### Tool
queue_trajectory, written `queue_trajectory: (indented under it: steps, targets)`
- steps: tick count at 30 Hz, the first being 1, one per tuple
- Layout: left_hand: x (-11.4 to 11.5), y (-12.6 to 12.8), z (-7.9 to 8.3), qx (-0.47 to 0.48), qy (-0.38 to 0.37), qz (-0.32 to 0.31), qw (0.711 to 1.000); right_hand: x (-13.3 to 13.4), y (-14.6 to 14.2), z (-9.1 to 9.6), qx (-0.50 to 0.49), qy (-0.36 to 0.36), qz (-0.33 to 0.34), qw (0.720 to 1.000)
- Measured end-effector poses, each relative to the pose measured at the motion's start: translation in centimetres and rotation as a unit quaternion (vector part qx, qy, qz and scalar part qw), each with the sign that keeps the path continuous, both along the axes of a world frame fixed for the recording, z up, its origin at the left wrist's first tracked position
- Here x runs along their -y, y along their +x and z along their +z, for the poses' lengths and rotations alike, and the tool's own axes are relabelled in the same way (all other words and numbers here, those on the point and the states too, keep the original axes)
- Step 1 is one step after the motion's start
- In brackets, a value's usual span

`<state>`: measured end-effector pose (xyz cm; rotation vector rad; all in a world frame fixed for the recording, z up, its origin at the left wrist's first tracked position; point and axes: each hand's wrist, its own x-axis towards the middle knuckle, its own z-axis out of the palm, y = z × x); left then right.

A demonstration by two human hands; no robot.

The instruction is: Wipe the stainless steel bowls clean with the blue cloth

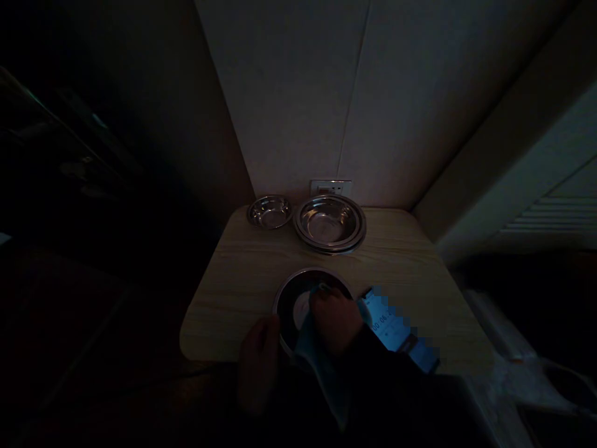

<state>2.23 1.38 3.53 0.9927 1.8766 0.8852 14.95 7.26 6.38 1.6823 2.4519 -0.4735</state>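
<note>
Exposure: very low; left side near black. Brightest area: smartphone [389,326] screen, bluish glow; blocky pixelation along its right edge. Wall [289,112]: dim grey, uneven shading. Stacked steel basins [329,227]: faint highlights, no strong glare. Hands [334,318]: underexposed, outlines soft. Lower-right edge: smeared, stretched.

The cloth [308,343] is blue, the bowls [329,227] silvery, the tabletop [242,267] pale wood-grained, the sleeve [380,370] dark.
</note>
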Motion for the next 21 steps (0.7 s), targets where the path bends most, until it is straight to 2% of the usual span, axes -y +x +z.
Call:
queue_trajectory:
  steps: [3,5,8,10,12,14,16,18,19,21]
  targets:
    - [-0.2,0.0,0.3,-0.017,0.001,-0.003,1.000,0.1,-0.2,-0.2,-0.021,-0.002,0.028,0.999]
    - [-0.2,0.0,0.4,-0.022,-0.001,0.002,1.000,0.2,-0.1,-0.5,-0.050,-0.017,0.076,0.996]
    - [-0.2,0.0,0.2,0.000,0.006,0.003,1.000,0.4,0.6,-0.8,-0.103,-0.066,0.155,0.980]
    - [-0.1,0.1,-0.1,0.009,0.011,0.002,1.000,0.6,1.1,-0.9,-0.154,-0.095,0.176,0.967]
    - [0.0,0.1,-0.4,0.005,0.013,0.004,1.000,0.9,1.0,-1.0,-0.217,-0.092,0.149,0.960]
    - [0.0,0.0,-0.5,-0.001,0.014,0.004,1.000,1.0,0.4,-1.0,-0.268,-0.061,0.080,0.958]
    - [0.0,-0.1,-0.5,0.006,0.010,-0.005,1.000,1.0,-0.4,-1.1,-0.289,-0.022,0.000,0.957]
    - [0.0,-0.4,-0.4,0.026,0.003,-0.010,1.000,1.1,-0.9,-1.0,-0.290,0.001,-0.048,0.956]
    - [0.0,-0.5,-0.3,0.038,0.001,-0.007,0.999,1.2,-1.0,-0.9,-0.290,-0.002,-0.043,0.956]
    - [0.0,-0.6,-0.3,0.061,0.001,0.002,0.998,1.5,-0.8,-0.8,-0.292,-0.038,0.009,0.956]
